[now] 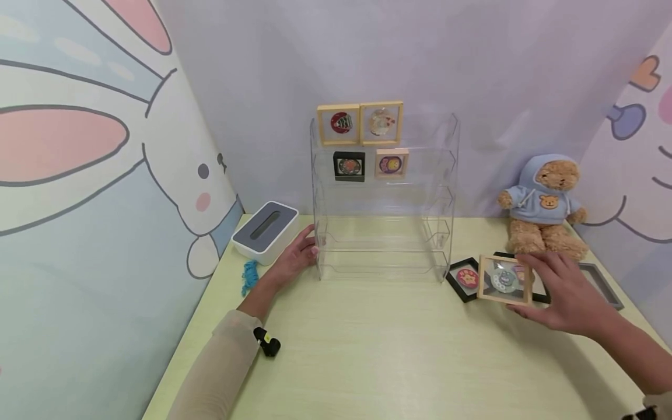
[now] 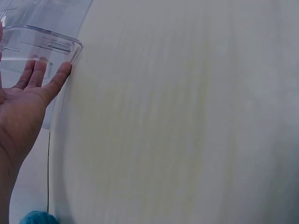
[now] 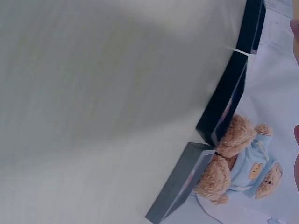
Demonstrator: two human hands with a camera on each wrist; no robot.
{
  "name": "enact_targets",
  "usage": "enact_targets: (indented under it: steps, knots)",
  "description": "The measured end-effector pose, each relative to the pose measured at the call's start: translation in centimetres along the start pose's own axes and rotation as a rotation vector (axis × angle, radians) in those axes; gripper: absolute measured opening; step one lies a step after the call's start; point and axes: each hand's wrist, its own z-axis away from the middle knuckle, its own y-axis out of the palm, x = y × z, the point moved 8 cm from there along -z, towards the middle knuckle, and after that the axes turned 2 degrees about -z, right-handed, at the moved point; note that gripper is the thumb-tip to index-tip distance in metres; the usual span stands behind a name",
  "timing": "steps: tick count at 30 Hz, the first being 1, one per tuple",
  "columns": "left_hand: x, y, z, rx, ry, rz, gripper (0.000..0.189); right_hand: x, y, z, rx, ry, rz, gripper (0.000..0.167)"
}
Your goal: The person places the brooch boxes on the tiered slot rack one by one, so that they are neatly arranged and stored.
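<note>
My right hand (image 1: 567, 297) pinches a light wooden display frame (image 1: 505, 281) by its right side, above the table. A round badge with a pale blue design shows behind its clear pane. Only bits of the right fingers (image 3: 297, 135) enter the right wrist view. My left hand (image 1: 294, 258) touches the left side of a clear tiered rack (image 1: 382, 252), its fingers extended against the plastic in the left wrist view. Two wooden frames (image 1: 381, 140) stand side by side on the rack's top tier. Below them are a black frame (image 1: 349, 167) and a smaller wooden frame (image 1: 391, 164).
Black frames (image 1: 464, 279) and a grey frame (image 1: 601, 286) lie at the table's right, partly behind my right hand. A teddy bear (image 1: 546, 204) in a blue hoodie sits behind them. Left of the rack are a tissue box (image 1: 266, 231) and a blue knitted item (image 1: 250, 276).
</note>
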Motion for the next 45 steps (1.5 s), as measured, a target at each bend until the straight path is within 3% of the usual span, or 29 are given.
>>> enact_targets:
  steps: [9,20,26,38,45]
  knots:
    - [0.1,0.1,-0.1,-0.008,-0.009,0.005,0.068,0.1,-1.0,-2.7,-0.056,-0.058,0.072,0.112]
    - [0.0,0.0,-0.3,-0.007,0.012,0.004,0.068,1.5,-3.3,-6.7,-0.257,-0.22,0.198,0.102]
    - [-0.1,0.0,-0.2,-0.011,0.007,0.017,0.068,2.5,-4.0,-9.2,-0.375,-0.244,0.213,0.097]
    - [0.1,-0.1,-0.3,-0.013,0.003,0.014,0.067,3.5,-2.8,-15.1,-0.329,-0.278,0.242,0.092]
    - [0.0,0.0,-0.4,-0.006,0.022,0.032,0.07,3.9,-1.1,-18.4,-0.204,-0.281,0.264,0.092]
